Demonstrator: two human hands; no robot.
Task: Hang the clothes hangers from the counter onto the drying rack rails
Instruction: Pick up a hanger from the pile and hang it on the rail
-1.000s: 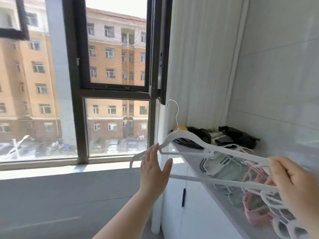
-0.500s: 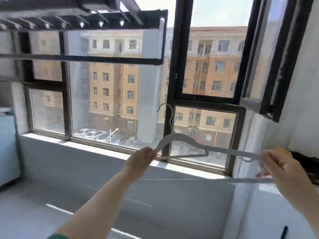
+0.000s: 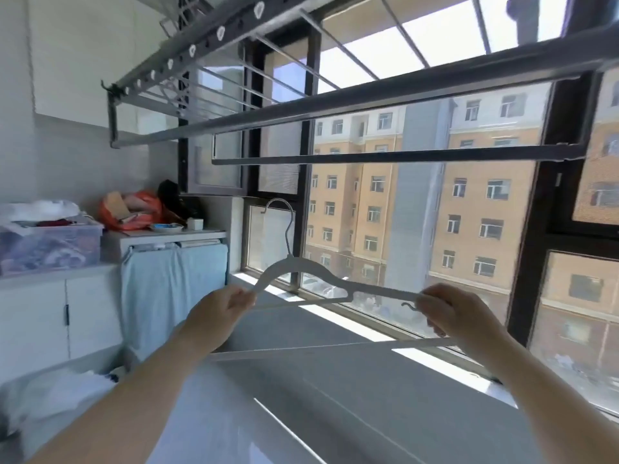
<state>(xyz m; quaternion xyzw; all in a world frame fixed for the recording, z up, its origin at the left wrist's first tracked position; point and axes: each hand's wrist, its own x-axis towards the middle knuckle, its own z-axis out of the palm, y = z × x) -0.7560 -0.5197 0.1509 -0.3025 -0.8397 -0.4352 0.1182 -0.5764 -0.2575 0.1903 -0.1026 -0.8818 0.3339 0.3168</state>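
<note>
Pinching the hanger (image 3: 294, 262) ends in my left hand (image 3: 221, 309) and right hand (image 3: 449, 313), I am now facing the rail (image 3: 385, 158), away from the counter, so hooking is coming next.

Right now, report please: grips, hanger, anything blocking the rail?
Left grip, right grip each hold one end of white hanger. Upright, below drying rack rail, not hung. Nothing seen between.

The hanger (image 3: 311, 276) looks like matt white plastic with a shiny metal hook; the drying rack rails (image 3: 368, 102) are smooth grey metal.
</note>
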